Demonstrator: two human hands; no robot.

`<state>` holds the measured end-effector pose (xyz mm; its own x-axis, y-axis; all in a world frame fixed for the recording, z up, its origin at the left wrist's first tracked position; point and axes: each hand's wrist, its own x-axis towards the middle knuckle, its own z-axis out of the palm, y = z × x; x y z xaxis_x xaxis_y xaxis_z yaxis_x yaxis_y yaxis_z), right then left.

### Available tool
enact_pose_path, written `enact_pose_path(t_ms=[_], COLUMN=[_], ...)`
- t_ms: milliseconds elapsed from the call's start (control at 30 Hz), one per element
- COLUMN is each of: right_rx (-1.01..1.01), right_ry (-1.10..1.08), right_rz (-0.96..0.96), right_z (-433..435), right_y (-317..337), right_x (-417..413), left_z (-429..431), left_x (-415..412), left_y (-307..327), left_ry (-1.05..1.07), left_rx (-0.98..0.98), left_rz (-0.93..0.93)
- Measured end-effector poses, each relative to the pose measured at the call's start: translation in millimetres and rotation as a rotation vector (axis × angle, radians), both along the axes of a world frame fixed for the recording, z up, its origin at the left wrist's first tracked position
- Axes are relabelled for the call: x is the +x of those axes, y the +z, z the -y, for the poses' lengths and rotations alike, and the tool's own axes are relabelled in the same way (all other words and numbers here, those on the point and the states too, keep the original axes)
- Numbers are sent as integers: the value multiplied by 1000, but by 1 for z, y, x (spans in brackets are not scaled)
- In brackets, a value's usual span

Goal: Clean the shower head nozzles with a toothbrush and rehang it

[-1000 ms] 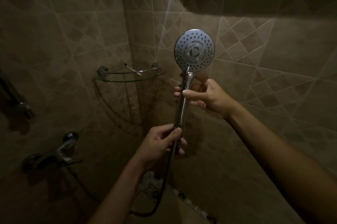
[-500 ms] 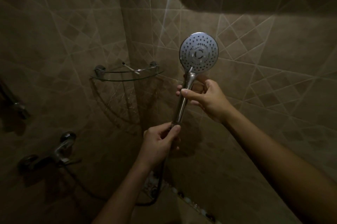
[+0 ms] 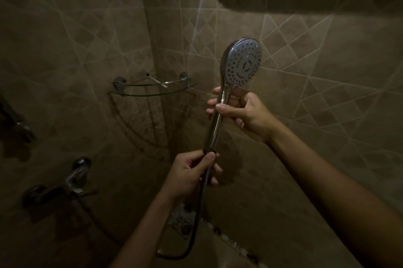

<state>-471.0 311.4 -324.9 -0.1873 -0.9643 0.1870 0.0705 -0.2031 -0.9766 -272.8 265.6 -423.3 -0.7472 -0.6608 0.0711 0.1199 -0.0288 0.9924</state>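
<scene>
— Where does the job stand?

— At the start, I judge. In the corner of the brown diamond-patterned tiled walls (image 3: pixel 87 49) hangs a curved clear glass corner shelf (image 3: pixel 152 91). To its right, in front of the right-hand wall, the round chrome shower head with a dotted grey face (image 3: pixel 243 63) is off any holder. It is held up in the air, nearly upright, with its face turned toward the person.

— And below it?

— The dark flexible hose (image 3: pixel 197 213) drops from the handle's bottom end and loops toward the floor.

— The hands?

— The right hand (image 3: pixel 244 112) wraps the top of the handle just under the head, thumb across the front, fingers curled behind. The left hand (image 3: pixel 189 174) pinches the joint of hose and handle, thumb on top, fingers curled beneath.

— So no brushing yet?

— None that I can see. Neither hand has a brush. A slim white stick with a dark tip (image 3: pixel 156 80) lies slantwise on the shelf, from its back toward its front right edge. It is probably the toothbrush, but too small to be sure.

— What is left?

— Nearly all: fetch it, scrub the nozzles, rehang. No holder shows clearly in this dimness.
</scene>
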Motion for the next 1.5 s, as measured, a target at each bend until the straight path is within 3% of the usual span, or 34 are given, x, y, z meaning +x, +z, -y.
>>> enact_pose_path(t_ms=[233,633,833,1067,1500], right_rx=[28,10,103,-39,9], right_ry=[-59,-193,-89,-113,-24], right_rz=[-91,-450,-371,-452,-460], right_z=[1,-1,-5,-12,-21], right_y=[-1,4,1,2,6], right_x=[-1,7,-2,8,11], left_z=[1,-3,-3,-7,-19], left_x=[-2,-12,-13,-11,-6], left_y=[-4,-13,-12,-16,-17], left_ry=[111,191,179,254,221], left_rx=[-69,-222,-253,-242,-246], left_rz=[-9,19,48,65,48])
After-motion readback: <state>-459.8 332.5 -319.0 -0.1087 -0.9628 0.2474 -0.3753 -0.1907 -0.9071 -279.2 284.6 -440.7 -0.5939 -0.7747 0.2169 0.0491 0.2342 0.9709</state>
